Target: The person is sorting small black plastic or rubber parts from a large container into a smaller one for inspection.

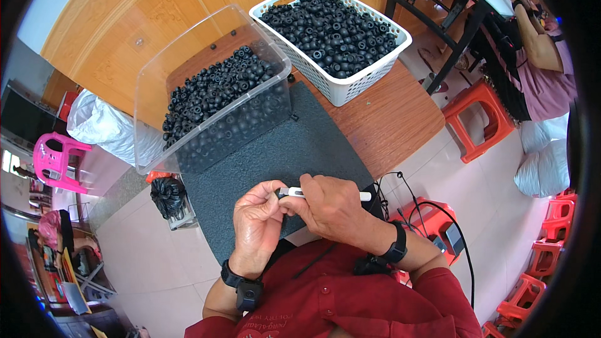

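Above the dark grey mat (pixel 250 175), my two hands meet close to my body. My left hand (pixel 258 219) pinches a small black part (pixel 280 193) between thumb and fingertips; much of it is covered. A slim white pen-shaped tool (pixel 364 196) lies in the closed fingers of my right hand (pixel 335 208), its tip touching or right beside the part. Farther off, a clear plastic bin (pixel 145 141) holds many small round black parts with holes (pixel 216 87). To its right, a white perforated basket (pixel 350 92) is heaped with similar black parts (pixel 332 31).
The bin and basket stand on a brown wooden tabletop (pixel 400 122). Black cables (pixel 463 241) hang over a red stool (pixel 432 219) at right. Another person (pixel 541 56) works at a far-right table. A black bag (pixel 168 195) sits left of the mat, beyond it a pink chair (pixel 56 159).
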### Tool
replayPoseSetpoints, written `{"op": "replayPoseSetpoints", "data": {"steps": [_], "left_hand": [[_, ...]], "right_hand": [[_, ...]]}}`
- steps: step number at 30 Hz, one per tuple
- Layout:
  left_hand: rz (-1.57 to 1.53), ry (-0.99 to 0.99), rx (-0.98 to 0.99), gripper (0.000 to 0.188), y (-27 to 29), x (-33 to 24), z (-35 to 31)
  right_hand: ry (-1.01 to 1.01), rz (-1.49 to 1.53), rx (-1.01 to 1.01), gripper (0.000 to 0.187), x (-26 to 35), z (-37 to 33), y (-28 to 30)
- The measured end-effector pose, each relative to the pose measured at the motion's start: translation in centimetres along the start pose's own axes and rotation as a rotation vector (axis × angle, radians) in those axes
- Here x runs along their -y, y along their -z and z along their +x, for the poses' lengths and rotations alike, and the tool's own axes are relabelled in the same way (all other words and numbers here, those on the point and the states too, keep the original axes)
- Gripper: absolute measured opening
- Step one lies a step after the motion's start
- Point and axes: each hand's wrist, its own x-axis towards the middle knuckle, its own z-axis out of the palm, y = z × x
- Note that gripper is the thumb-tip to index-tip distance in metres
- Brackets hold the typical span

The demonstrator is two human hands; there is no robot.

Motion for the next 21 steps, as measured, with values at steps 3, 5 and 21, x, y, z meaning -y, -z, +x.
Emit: {"op": "replayPoseSetpoints", "data": {"steps": [3,5,21], "left_hand": [[-0.016,0.041,-0.041,0.019,0.2,0.4,-0.1],[-0.06,0.063,-0.044,0.019,0.2,0.5,-0.2],[0.037,-0.022,0.029,0.022,-0.5,0.6,0.6]], "right_hand": [[0.051,-0.016,0.049,0.032,0.1,-0.2,0.1],[0.05,0.027,0.017,0.033,0.2,-0.5,0.0],[-0.598,0.917,0.075,0.023,0.3,0.1,1.0]]}}
